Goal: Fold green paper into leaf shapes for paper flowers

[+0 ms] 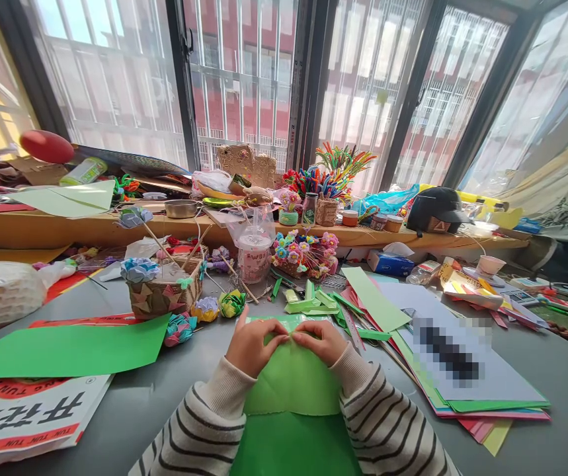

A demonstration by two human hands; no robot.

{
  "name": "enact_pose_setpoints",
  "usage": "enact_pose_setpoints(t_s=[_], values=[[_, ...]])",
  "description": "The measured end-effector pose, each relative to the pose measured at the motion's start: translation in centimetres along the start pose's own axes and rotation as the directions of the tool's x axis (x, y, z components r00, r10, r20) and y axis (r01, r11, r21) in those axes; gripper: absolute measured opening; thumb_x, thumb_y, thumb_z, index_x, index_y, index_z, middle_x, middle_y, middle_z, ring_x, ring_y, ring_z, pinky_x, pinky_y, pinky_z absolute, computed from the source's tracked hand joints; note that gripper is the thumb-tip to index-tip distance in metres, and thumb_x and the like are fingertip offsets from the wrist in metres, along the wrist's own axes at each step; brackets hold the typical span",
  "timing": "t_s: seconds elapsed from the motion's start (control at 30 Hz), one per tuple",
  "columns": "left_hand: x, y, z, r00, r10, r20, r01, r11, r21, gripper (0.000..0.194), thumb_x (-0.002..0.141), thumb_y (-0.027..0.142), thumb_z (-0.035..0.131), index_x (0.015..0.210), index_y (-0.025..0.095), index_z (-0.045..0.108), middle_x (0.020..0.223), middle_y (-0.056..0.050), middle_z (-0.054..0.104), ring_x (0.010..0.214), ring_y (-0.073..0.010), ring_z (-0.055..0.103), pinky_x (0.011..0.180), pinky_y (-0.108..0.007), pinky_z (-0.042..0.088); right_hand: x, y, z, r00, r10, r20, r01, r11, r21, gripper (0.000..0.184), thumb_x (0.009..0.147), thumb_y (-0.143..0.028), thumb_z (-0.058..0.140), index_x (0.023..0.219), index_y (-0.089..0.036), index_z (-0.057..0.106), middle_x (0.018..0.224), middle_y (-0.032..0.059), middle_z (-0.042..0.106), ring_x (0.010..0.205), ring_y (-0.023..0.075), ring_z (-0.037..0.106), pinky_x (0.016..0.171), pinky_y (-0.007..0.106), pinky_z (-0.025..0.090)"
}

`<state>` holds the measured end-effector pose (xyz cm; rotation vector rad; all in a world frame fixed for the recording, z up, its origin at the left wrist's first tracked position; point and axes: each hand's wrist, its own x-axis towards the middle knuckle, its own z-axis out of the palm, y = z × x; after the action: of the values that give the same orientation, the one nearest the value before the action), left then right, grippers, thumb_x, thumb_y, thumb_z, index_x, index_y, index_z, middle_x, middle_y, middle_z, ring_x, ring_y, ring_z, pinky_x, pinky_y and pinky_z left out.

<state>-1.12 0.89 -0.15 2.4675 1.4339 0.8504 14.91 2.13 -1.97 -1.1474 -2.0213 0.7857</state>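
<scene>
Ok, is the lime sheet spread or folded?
Spread where visible: the lime sheet shows broadly below left hand and right hand; at the pinch, cannot tell.

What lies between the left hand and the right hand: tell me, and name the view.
The light green paper, pinched by the left hand and the right hand, spans that gap; the head view shows it.

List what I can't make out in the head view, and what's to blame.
All in the head view:
Pinched spot on the light green paper: hidden by fingers of the left hand and right hand.
Near end of the dark green paper: cut off by the bottom edge.
Marks on the white sheet: pixelated.
Part of the printed bag: covered by the green sheet.
</scene>
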Motion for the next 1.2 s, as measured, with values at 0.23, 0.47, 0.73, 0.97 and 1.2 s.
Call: enact_pose_setpoints(t_s=[0.23, 0.47, 0.73, 0.97, 1.2], values=[[0.07, -0.18, 0.1, 1.0, -0.012, 0.013, 0.012, 1.0, -0.017, 0.017, 0.071, 0.033, 0.043, 0.067, 0.022, 0.055, 0.069, 0.004, 0.064, 0.067, -0.0135, 0.056, 0.092, -0.045, 0.009, -0.01, -0.07, 0.01, 1.0, -0.018, 0.004, 0.018, 1.0, -0.018, 0.024, 0.071, -0.031, 0.043, 0.067, -0.014, 0.059, 0.06, 0.0008, 0.055, 0.059, 0.0121, 0.048, 0.055, 0.022, 0.036], [-0.04, -0.07, 0.22, 1.0, -0.008, -0.003, 0.008, 1.0, -0.011, 0.018, 0.071, 0.033, 0.042, 0.068, 0.021, 0.056, 0.069, 0.004, 0.064, 0.068, -0.0136, 0.056, 0.092, -0.045, 0.007, 0.05, -0.07, 0.11, 1.0, -0.015, -0.018, 0.015, 1.0, -0.011, 0.022, 0.071, -0.03, 0.044, 0.066, -0.015, 0.059, 0.06, 0.0, 0.055, 0.059, 0.0114, 0.047, 0.055, 0.021, 0.035], [-0.01, -0.22, 0.23, 1.0, -0.012, 0.005, 0.012, 1.0, -0.017, 0.018, 0.071, 0.033, 0.043, 0.068, 0.021, 0.056, 0.069, 0.004, 0.064, 0.067, -0.0133, 0.056, 0.092, -0.046, 0.005, -0.04, -0.12, 0.06, 1.0, 0.023, -0.007, -0.023, 1.0, -0.015, 0.023, 0.068, -0.033, 0.046, 0.067, -0.014, 0.059, 0.057, -0.0002, 0.052, 0.056, 0.0109, 0.044, 0.051, 0.021, 0.033], [0.03, -0.18, 0.24, 1.0, 0.012, -0.028, -0.012, 1.0, -0.016, 0.017, 0.071, 0.032, 0.043, 0.067, 0.022, 0.057, 0.068, 0.005, 0.064, 0.066, -0.0125, 0.055, 0.092, -0.045, 0.007, 0.06, 0.2, 0.03, 0.999, 0.039, 0.004, -0.039, 0.997, 0.063, 0.024, 0.067, -0.035, 0.047, 0.067, -0.014, 0.059, 0.056, -0.0009, 0.05, 0.055, 0.0103, 0.043, 0.051, 0.021, 0.031], [-0.09, -0.11, 0.27, 1.0, 0.008, -0.029, -0.008, 1.0, -0.009, 0.016, 0.071, 0.032, 0.044, 0.068, 0.022, 0.056, 0.068, 0.004, 0.064, 0.066, -0.013, 0.055, 0.092, -0.046, 0.007, 0.1, 0.46, 0.21, 0.998, 0.054, 0.018, -0.056, 0.993, 0.102, 0.025, 0.066, -0.036, 0.048, 0.066, -0.014, 0.058, 0.053, -0.002, 0.046, 0.051, 0.009, 0.039, 0.047, 0.02, 0.029]])
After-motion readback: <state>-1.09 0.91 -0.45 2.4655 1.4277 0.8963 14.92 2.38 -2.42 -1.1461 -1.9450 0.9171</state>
